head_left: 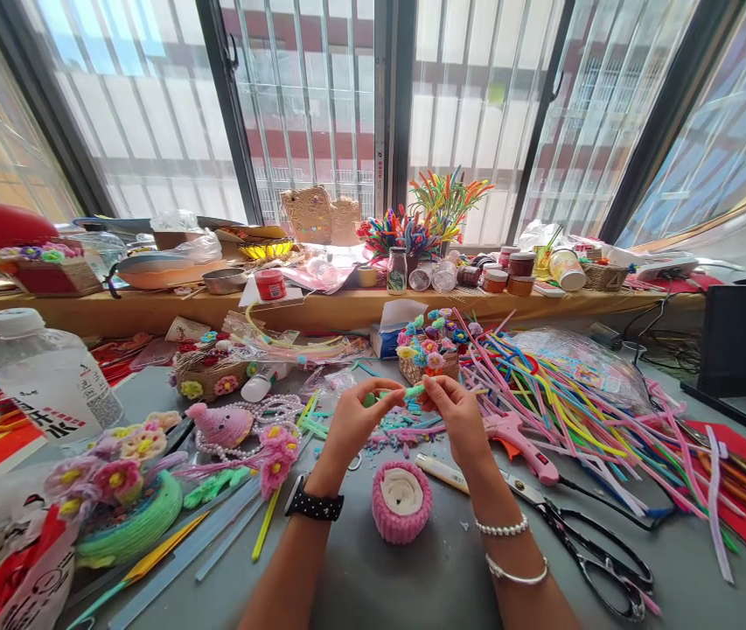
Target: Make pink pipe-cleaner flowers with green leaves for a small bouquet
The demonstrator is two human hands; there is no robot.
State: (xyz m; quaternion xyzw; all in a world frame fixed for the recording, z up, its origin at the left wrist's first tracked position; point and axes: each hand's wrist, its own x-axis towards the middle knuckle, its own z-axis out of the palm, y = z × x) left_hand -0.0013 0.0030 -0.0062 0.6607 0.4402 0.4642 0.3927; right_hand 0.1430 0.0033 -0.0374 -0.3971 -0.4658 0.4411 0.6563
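A short light-green pipe cleaner (415, 391) is pinched between my two hands above the middle of the desk. My left hand (363, 416) closes thumb and finger on its left end. From the other side, my right hand (457, 416) grips it with the fingertips. Below and between my wrists stands a small pink fuzzy cup (402, 525) with a rolled white filling. Small blue and pink cut bits (405, 429) lie scattered behind the hands. A white-handled cutter (442, 472) rests beside my right wrist.
Black-handled scissors (599, 547) and a pink glue gun (523, 446) lie to the right, before a heap of pipe cleaners (562, 411). Glue sticks (176, 560), a pink crocheted figure (221, 426) and a plastic bottle (51, 376) are at left. A flower basket (428, 363) stands behind.
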